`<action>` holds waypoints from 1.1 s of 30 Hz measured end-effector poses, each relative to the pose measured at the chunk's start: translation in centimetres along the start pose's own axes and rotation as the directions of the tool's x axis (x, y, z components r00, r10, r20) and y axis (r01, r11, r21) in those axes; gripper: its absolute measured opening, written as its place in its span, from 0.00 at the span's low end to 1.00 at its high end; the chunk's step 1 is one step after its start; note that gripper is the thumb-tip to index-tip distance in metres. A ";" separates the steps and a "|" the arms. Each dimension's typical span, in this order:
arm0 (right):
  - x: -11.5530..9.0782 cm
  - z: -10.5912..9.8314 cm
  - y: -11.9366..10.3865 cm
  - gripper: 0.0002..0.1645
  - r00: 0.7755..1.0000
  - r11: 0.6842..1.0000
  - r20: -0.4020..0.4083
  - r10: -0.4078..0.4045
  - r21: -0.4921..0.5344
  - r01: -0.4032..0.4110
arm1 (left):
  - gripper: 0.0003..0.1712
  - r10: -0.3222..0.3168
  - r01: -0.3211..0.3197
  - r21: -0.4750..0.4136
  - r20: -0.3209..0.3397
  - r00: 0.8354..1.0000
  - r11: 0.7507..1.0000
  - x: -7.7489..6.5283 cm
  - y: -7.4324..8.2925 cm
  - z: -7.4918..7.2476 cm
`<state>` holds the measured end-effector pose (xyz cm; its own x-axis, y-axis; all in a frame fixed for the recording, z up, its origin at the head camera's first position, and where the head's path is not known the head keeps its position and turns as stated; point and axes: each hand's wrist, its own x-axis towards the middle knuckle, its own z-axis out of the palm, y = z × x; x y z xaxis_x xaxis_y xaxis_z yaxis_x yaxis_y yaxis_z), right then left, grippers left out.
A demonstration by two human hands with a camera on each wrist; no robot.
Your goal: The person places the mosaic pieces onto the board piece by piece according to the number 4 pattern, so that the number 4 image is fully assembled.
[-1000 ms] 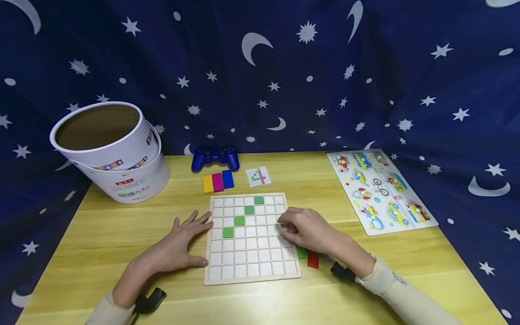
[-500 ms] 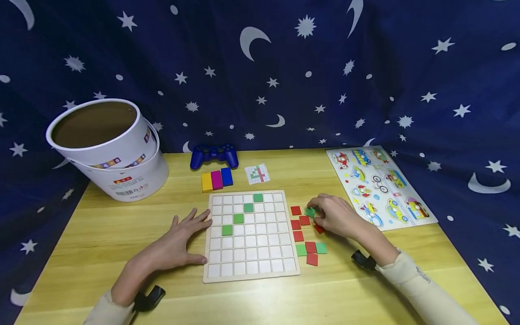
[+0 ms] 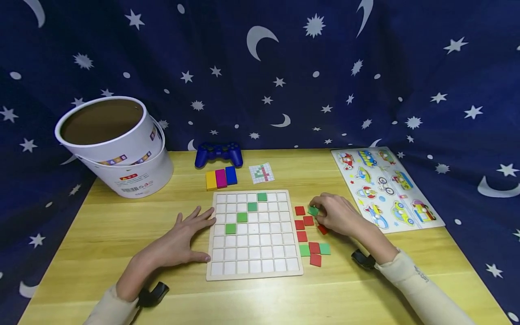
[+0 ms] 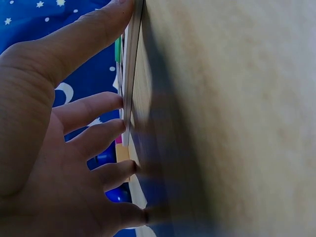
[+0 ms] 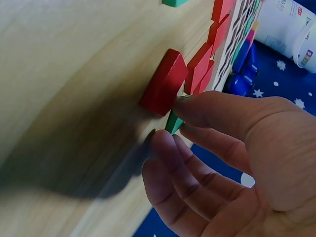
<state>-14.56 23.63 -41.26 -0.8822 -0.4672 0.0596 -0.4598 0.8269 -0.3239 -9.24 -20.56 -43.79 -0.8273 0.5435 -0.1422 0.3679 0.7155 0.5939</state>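
A white grid board [image 3: 255, 279] with a pale wooden frame lies on the table in the head view. Four-sided green tiles [image 3: 242, 217] form a slanting line in its upper left cells. My left hand [image 3: 174, 239] rests at the board's left edge, fingers spread, thumb and fingertips touching it. Right of the board, my right hand [image 3: 339, 214] pinches a loose green tile [image 3: 313, 211] between thumb and fingers. The right wrist view shows this green tile [image 5: 174, 122] partly hidden behind the fingers, beside a red tile [image 5: 165, 81].
Several red tiles [image 3: 301, 236] and two more green tiles [image 3: 324, 248] lie right of the board. Behind it are a pattern card [image 3: 262, 173], coloured blocks [image 3: 221, 178] and a blue game controller [image 3: 218, 154]. A white bucket [image 3: 142, 180] stands left, a picture puzzle [image 3: 386, 189] right.
My right hand has left the board's right edge, moving right to the loose tiles, and now pinches a green one. My left hand has stayed at the board's left edge.
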 end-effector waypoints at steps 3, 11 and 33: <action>-0.1 0.0 0.1 0.17 1.000 1.000 -0.006 -0.001 0.001 0.001 | 0.54 0.000 0.000 0.002 0.001 1.000 1.000 0.1 0.1 0.0; -0.2 -0.1 0.2 0.18 1.000 1.000 -0.020 0.001 -0.010 -0.001 | 0.54 -0.007 0.007 -0.006 0.004 1.000 1.000 0.3 0.2 -0.1; 1.1 0.2 -3.2 0.17 0.992 0.993 -0.059 -0.113 0.034 0.115 | 0.53 -0.010 0.010 -0.018 0.004 1.000 1.000 -0.1 0.3 -0.1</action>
<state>-14.07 20.44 -40.35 -0.8292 -0.5380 0.1513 -0.5542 0.7566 -0.3470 -9.10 -20.39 -43.54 -0.8293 0.5382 -0.1507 0.3524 0.7128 0.6064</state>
